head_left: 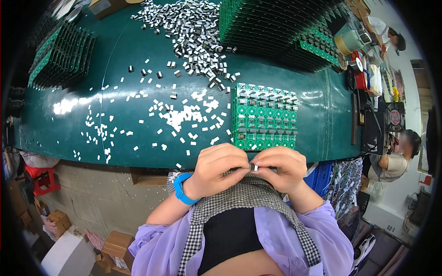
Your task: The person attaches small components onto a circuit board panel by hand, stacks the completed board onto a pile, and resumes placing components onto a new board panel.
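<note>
At the table's near edge, my left hand and my right hand meet, thumbs and forefingers pinched together. Between their fingertips is a small block-shaped electronic component with a white face; the fingers cover part of it. Just beyond the hands lies a green circuit board panel carrying rows of small components and round pads. To its left, many small white slips are scattered on the green table. A large heap of white-and-black components spreads at the back, with a few strays nearer.
Tall stacks of green circuit boards stand at the far left and at the back right. A greenish container stands beyond the right stack. Two people are at the right. A red stool and cardboard boxes stand on the floor at left.
</note>
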